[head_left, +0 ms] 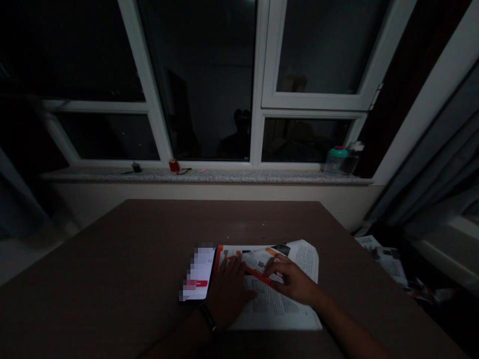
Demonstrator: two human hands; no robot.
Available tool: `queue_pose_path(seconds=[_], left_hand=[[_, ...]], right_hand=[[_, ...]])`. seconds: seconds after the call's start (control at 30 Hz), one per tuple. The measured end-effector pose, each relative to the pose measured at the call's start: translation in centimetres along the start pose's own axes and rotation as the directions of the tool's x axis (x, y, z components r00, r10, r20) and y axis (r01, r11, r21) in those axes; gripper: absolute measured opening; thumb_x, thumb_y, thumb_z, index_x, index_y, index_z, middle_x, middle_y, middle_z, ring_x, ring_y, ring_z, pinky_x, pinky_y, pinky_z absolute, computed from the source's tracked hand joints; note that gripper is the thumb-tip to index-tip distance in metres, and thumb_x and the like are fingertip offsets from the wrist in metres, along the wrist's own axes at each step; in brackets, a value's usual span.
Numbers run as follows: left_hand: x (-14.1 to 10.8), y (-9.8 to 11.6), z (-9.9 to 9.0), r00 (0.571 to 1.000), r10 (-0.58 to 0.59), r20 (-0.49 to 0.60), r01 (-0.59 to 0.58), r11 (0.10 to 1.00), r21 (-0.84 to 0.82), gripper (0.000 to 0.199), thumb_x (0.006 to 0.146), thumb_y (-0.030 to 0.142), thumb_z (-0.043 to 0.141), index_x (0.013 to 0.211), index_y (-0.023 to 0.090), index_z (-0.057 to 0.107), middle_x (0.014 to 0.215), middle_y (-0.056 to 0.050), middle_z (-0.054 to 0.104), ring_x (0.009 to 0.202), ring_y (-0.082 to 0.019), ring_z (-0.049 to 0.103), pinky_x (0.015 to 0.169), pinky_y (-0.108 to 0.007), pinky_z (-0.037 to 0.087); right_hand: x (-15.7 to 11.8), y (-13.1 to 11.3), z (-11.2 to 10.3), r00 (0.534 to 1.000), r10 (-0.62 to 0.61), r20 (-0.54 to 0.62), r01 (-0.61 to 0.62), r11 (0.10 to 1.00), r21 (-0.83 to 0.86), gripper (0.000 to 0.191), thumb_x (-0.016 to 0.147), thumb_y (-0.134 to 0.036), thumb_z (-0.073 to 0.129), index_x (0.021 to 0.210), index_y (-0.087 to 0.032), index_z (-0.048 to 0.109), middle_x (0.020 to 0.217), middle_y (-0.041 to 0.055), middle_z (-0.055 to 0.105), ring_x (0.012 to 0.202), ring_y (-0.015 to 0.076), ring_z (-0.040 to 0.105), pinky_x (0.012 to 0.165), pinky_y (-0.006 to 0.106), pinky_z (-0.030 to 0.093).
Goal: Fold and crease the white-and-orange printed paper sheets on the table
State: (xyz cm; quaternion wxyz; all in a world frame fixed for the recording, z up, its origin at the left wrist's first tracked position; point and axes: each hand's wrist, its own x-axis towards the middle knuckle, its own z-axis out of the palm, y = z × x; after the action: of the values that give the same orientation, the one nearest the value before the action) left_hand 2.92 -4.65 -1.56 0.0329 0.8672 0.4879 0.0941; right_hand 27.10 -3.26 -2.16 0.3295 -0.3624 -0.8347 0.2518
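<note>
A printed paper sheet with orange bands, pictures and small text lies on the brown table. Part of it is folded over, its orange edge running slantwise between my hands. My left hand presses flat on the left part of the paper, fingers stretched and thumb out to the side; a dark band circles that wrist. With fingers bent, my right hand grips the folded flap near its orange edge. Left of the paper, almost touching it, is a lit phone, its screen partly pixelated.
Small white scraps lie farther back on the table. Along the stone windowsill stand a small dark bottle, a red spool-like object and a green-lidded container beside a clear bottle. Papers lie below the table's right edge.
</note>
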Motion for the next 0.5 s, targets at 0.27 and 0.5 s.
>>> queue_pose_path(seconds=[0.27, 0.5], left_hand=[[0.1, -0.1, 0.6, 1.0, -0.011, 0.003, 0.011, 1.0, -0.004, 0.065, 0.088, 0.045, 0.061, 0.14, 0.013, 0.041, 0.15, -0.017, 0.035, 0.138, -0.034, 0.032, 0.113, -0.054, 0.029], [0.4, 0.3, -0.6, 0.998, -0.045, 0.037, 0.046, 0.999, -0.022, 0.058, 0.089, 0.042, 0.06, 0.138, 0.015, 0.045, 0.148, -0.016, 0.039, 0.137, -0.034, 0.035, 0.112, -0.054, 0.028]], right_hand=[[0.0, -0.1, -0.1, 1.0, 0.016, -0.006, -0.016, 1.0, -0.004, 0.015, 0.081, -0.015, 0.064, 0.093, -0.024, 0.067, 0.096, 0.004, 0.064, 0.093, 0.0208, 0.057, 0.082, 0.034, 0.045], [0.0, -0.1, -0.1, 1.0, 0.012, -0.002, -0.012, 1.0, -0.021, 0.014, 0.082, -0.018, 0.063, 0.095, -0.024, 0.067, 0.095, 0.0046, 0.065, 0.092, 0.0222, 0.058, 0.081, 0.035, 0.046]])
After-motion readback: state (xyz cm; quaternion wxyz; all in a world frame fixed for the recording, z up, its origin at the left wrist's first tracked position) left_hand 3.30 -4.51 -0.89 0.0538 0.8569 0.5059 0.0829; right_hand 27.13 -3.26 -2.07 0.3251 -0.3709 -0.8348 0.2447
